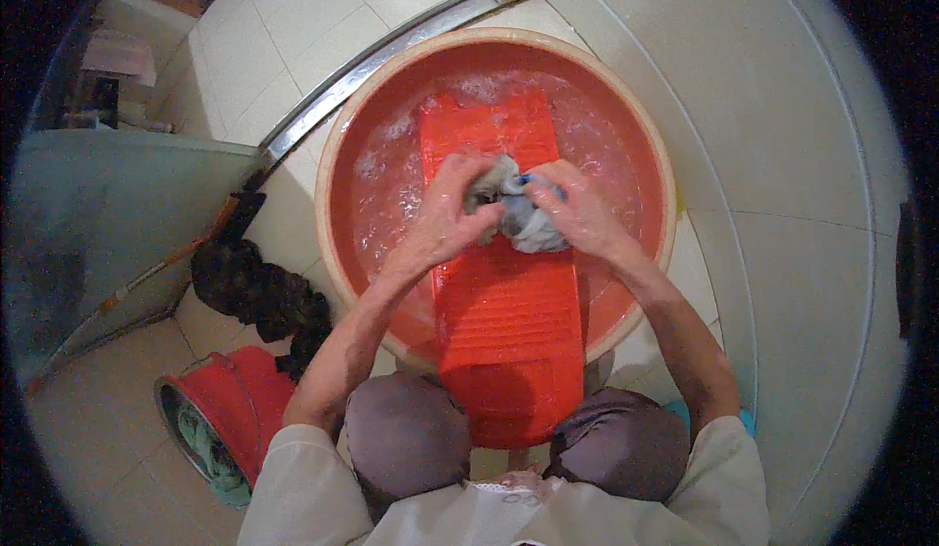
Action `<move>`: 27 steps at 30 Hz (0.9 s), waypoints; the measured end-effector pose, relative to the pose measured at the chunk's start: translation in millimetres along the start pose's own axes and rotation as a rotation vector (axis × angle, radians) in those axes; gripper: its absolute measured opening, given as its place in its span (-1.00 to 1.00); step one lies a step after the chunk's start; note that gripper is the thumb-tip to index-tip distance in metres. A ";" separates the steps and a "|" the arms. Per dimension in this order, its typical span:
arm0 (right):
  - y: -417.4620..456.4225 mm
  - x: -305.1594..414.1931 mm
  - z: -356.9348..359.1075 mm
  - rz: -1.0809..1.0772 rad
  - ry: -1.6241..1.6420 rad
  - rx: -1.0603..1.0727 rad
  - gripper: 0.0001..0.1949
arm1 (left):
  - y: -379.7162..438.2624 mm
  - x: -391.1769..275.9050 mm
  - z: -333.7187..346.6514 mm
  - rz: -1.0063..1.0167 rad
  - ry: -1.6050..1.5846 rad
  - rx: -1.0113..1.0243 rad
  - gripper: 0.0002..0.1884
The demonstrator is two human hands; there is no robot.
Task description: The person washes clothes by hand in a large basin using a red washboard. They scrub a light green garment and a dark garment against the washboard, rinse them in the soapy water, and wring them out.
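Observation:
Before me stands a round orange plastic basin (pixel 326 201) with soapy water (pixel 389 172) in it. A red plastic washboard (pixel 510 311) leans in it, its lower end resting between my knees and its upper end in the water. Over the board I hold a wet, bunched grey and white cloth (pixel 539 227) with a small blue patch. My left hand (pixel 455 212) curls around the cloth's left part, thumb toward the middle. On its right part, the fingers of my right hand (pixel 576 208) grip it near the blue patch. The cloth's underside is hidden.
A tipped red bucket (pixel 246 392) with green cloth (pixel 209 447) inside lies on the tiles at left. Beside it is a long-handled mop (pixel 257 289) with dark strands. A curved metal door track (pixel 352 69) runs behind the basin; a pale curved wall (pixel 792 216) stands close at right.

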State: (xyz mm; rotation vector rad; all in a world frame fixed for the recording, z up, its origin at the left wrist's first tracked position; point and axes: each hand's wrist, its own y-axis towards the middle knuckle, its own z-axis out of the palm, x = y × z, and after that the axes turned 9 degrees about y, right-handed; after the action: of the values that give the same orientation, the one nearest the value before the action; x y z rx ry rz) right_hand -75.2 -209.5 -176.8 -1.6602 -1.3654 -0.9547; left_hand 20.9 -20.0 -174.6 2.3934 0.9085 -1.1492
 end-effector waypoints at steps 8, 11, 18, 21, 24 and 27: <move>29.2 -49.5 64.2 -0.021 -0.527 -0.422 -0.65 | 23.4 73.1 73.3 0.084 0.534 -0.283 -0.62; 31.8 -37.8 62.4 0.297 -0.349 -0.290 -0.67 | 24.9 73.5 63.7 -0.027 0.365 -0.118 -0.64; -16.0 -47.7 64.5 -0.181 -0.452 -0.189 -0.71 | -15.4 26.9 68.1 0.072 0.464 0.071 -0.61; 37.1 -40.7 59.0 0.025 -0.486 -0.232 -0.71 | 30.3 52.0 58.7 0.169 0.476 -0.245 -0.68; 33.3 -32.1 61.4 0.118 -0.416 -0.274 -0.66 | 25.7 61.8 56.0 0.046 0.275 -0.191 -0.71; -35.8 -27.2 68.5 -0.188 -0.416 -0.306 -0.74 | -32.2 18.3 75.2 0.157 0.262 -0.431 -0.76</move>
State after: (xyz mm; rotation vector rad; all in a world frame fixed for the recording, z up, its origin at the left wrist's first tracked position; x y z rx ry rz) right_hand -109.3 -154.2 -226.7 -2.0738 -1.7424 -1.0002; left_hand -35.1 -29.4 -236.1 2.2316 0.9171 -0.5234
